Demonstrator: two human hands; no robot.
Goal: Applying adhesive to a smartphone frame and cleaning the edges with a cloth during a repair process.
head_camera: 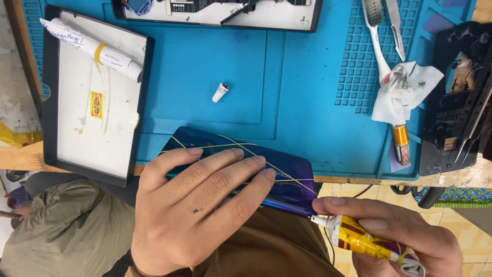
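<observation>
The left hand lies flat on the back of a glossy blue phone, fingers spread and pressing — not closed round it. The phone sits at the near edge of the blue work mat, already bound with crossed yellow rubber bands. At about four o'clock from the phone, the right hand grips a yellow glue tube, nozzle touching the phone's corner. The tube's white cap lies off at twelve o'clock — so gluing seems under way, with capping and cleanup left.
</observation>
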